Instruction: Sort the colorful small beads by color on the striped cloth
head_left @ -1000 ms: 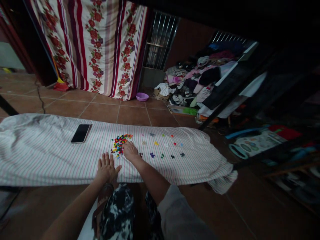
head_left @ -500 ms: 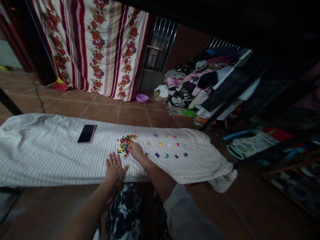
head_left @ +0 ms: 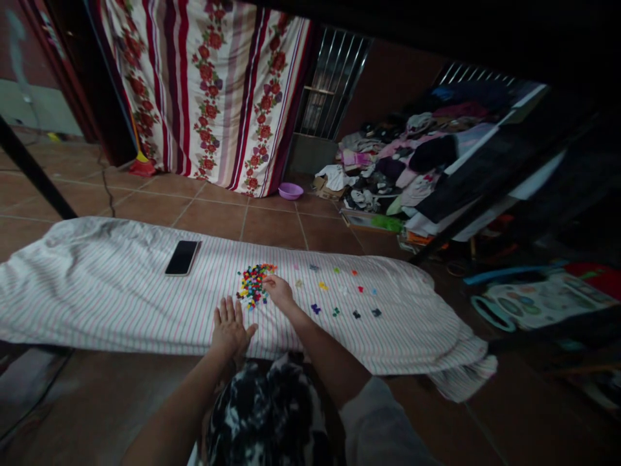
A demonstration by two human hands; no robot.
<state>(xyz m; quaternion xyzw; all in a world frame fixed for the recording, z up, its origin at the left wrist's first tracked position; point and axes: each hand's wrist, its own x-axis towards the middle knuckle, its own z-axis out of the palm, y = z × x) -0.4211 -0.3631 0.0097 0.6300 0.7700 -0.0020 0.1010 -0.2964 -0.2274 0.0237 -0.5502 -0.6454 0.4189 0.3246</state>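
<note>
A heap of small multicoloured pieces [head_left: 252, 285], too small to name more exactly, lies on the striped cloth [head_left: 136, 298]. My right hand [head_left: 280, 292] reaches the heap's right edge with thumb and fingers pinched together; whatever is between the fingertips is too small to make out. My left hand [head_left: 230, 329] rests flat on the cloth just below the heap, fingers spread, holding nothing. Right of the heap, little single-colour groups sit in rough rows, among them purple pieces [head_left: 315, 309], yellow pieces [head_left: 323, 286], red pieces [head_left: 360, 289] and dark grey pieces [head_left: 377, 312].
A phone [head_left: 183, 257] with a dark screen lies left of the heap. Beyond the cloth, a purple basin [head_left: 290, 191] stands on the tiled floor near a floral curtain [head_left: 208, 97]. A large pile of clothes [head_left: 388, 162] is at the back right. Dark posts flank the cloth.
The whole scene has shifted a little to the right as the camera turned. My right hand stays pinched at the heap's edge, and my left hand remains flat on the cloth.
</note>
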